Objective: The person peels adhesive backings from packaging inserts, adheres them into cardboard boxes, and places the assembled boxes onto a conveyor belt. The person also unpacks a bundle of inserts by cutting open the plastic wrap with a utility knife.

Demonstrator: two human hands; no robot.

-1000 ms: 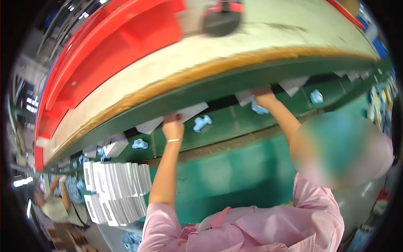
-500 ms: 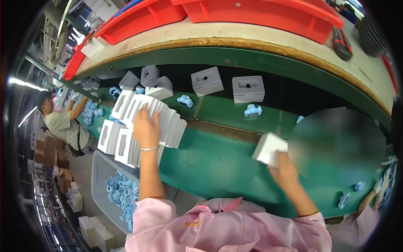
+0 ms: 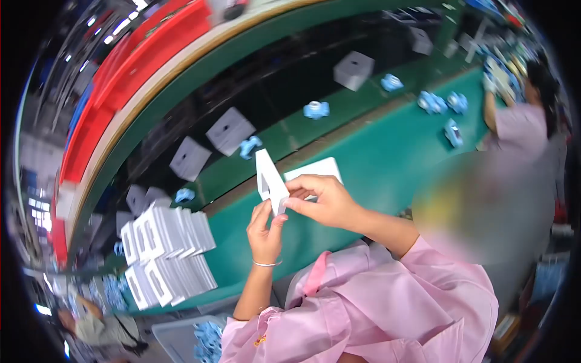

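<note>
Left hand [image 3: 264,239]: fingers partly closed, pinching the near end of a thin white rectangular insert with a cut-out window [image 3: 279,192]. Right hand [image 3: 330,202]: fingers partly bent, thumb and fingertips at the insert's right edge; firmness of grip cannot be told. A white box-like piece [image 3: 331,167] shows just behind the right fingers; whether held or resting is unclear.

Insert is raised above the green surface [image 3: 375,142], between its near and far edges. Judgement: the low pinch probably leaves the window unobstructed, while the right fingers steady the side.

Orientation: insert on edge, slightly tilted; long axis runs roughly across the surface, free end toward the far edge, held end toward the wearer.

Stacked white inserts [image 3: 172,233] stand at the surface's left end, packed face to face, presumably to save room and stay within left-hand reach. Light-blue moulded pieces [image 3: 316,109] sit spaced along the far side, near pale boxes [image 3: 230,130]; the spacing probably keeps each separately graspable.
</note>
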